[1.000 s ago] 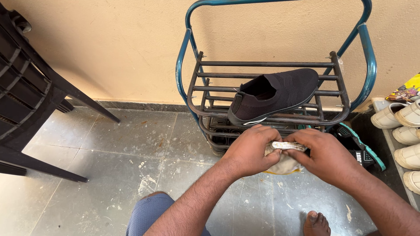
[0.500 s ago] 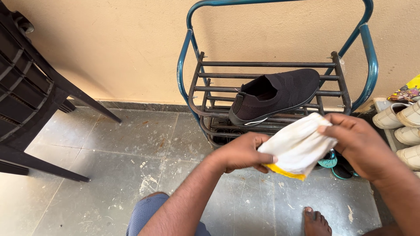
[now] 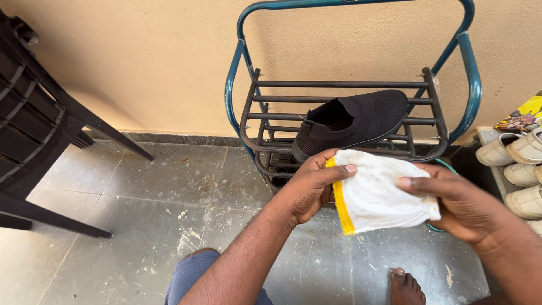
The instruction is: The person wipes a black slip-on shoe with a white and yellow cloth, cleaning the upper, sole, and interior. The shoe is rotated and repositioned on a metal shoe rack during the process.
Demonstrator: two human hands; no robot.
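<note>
One printed package [image 3: 516, 117] shows at the far right edge, lying flat beside the wall just above the row of white shoes [image 3: 516, 164]. It is a flat, glossy thing (a bag or wrapper, I cannot tell which), bright yellow with a busy patch of red, blue and dark colours, and the frame edge cuts it off.

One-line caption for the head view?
Both hands, left and right, hold a white cloth before a shoe rack bearing one black shoe.
</note>
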